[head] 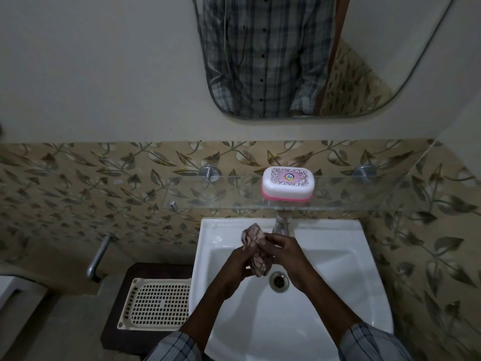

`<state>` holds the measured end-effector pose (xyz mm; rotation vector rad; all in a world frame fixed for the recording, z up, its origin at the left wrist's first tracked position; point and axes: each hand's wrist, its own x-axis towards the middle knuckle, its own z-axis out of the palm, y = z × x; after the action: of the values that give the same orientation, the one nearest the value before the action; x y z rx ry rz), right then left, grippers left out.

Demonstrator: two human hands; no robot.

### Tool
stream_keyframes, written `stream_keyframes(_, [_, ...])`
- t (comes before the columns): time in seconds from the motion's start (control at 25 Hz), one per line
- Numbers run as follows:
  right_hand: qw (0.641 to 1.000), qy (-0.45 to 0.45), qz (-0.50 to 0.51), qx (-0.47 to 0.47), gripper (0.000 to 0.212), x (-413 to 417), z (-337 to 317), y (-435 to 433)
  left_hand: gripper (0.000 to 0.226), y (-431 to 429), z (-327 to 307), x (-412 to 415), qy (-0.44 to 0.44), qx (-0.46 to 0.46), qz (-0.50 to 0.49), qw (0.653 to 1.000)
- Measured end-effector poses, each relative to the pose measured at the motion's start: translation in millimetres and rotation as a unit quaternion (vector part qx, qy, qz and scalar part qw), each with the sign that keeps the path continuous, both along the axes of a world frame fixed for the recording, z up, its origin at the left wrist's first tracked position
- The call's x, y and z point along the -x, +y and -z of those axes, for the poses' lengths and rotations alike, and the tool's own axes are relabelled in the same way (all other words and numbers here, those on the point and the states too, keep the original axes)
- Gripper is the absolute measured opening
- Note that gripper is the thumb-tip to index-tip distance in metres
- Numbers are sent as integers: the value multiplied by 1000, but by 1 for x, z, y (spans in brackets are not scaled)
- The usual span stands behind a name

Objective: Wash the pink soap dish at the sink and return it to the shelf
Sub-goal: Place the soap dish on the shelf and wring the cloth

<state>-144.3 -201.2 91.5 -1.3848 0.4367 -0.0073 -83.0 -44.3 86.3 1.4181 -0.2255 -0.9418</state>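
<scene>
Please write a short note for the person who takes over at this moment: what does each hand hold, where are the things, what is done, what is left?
Left hand and right hand: both closed on one crumpled patterned cloth, held above the white ceramic sink, near the drain.
Pink soap dish with white patterned lid: closed, standing on the clear glass shelf above the tap.
No running water is visible.
Done: cannot tell whether the dish is washed already.
Left: if it is not washed, take it down, wash it, put it back; then put the cloth away.
</scene>
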Motion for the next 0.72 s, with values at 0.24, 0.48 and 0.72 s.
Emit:
stream_keyframes(0.24, [975,6,-124,187,65,2,-6,-5,57,-4,-5,-11,173,87,-77,978])
stream_keyframes(0.48, [990,2,-67,128,27,-2,-10,-5,67,0,0,-24,144,43,-33,988])
stream_keyframes(0.72, [993,87,80,30,28,-7,-15,-8,41,18,14,-28,75,4,-24,997])
